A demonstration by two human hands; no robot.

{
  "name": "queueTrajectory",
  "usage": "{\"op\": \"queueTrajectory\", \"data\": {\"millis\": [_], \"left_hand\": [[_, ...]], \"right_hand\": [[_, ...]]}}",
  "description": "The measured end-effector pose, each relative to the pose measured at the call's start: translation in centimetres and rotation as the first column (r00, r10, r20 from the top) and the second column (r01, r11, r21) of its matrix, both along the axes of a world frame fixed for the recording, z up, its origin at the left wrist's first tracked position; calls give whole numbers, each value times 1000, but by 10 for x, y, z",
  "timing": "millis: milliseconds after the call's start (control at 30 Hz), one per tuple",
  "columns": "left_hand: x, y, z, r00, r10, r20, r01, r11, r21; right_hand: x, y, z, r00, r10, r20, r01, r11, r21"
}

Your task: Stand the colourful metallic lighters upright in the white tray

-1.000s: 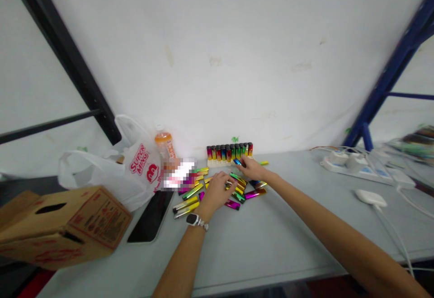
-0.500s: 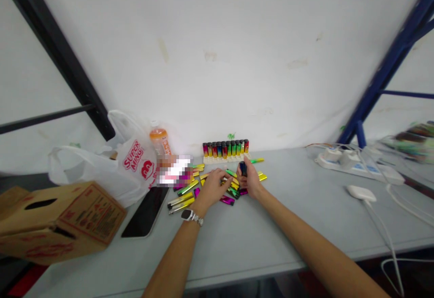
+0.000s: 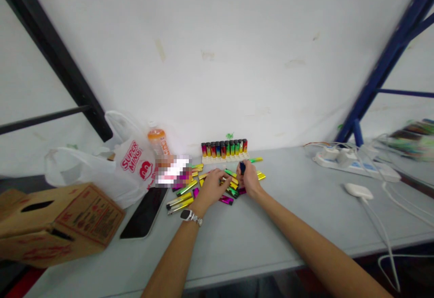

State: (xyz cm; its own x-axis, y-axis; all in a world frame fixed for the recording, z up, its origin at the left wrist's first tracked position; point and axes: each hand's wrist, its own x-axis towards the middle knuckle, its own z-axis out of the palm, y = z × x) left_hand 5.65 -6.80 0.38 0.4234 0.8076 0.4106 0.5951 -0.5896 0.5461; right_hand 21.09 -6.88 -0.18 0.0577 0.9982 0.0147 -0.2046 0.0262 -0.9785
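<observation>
A dark blue lighter (image 3: 242,167) stands upright in my right hand (image 3: 250,179), its fingers wrapped round it and the thumb bent at its top. My left hand (image 3: 212,186) rests palm down on a loose pile of shiny lighters, thumb and fingers apart. Yellow lighters (image 3: 233,182) show beside its fingertips; whether it touches one is hard to tell. A purple lighter (image 3: 226,200) lies just right of that hand. Behind both hands, a white rack (image 3: 207,159) holds several multicoloured lighters (image 3: 224,149) upright in rows.
To the left are a cardboard box (image 3: 91,216), a black phone (image 3: 144,216), a white plastic bag (image 3: 117,182) and an orange drink bottle (image 3: 157,140). On the right lie a white power strip (image 3: 376,167) and a white charger (image 3: 358,191) with cables. A wall stands behind.
My right thumb has come down from its raised position to the top of the blue lighter. My left hand stays in place over the pile. The view has shifted slightly.
</observation>
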Motion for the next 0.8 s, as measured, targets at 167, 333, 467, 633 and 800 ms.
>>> {"op": "queueTrajectory", "data": {"millis": [167,333,467,633,800], "left_hand": [[-1,1,-3,1000,-6,8,6,1000,21],[-1,1,-3,1000,4,-7,-3,999,43],[-3,0,-2,997,34,-69,-30,998,53],[-5,1,-3,987,77,-139,-73,997,39],[-5,2,-4,988,79,-133,-75,996,39]], "right_hand": [[-1,-2,7,993,54,-101,-49,998,50],[7,6,9,990,-23,142,-19,958,286],[19,28,10,911,-190,365,24,911,412],[27,63,19,815,-280,507,10,882,472],[26,91,22,796,-247,552,-87,857,509]]}}
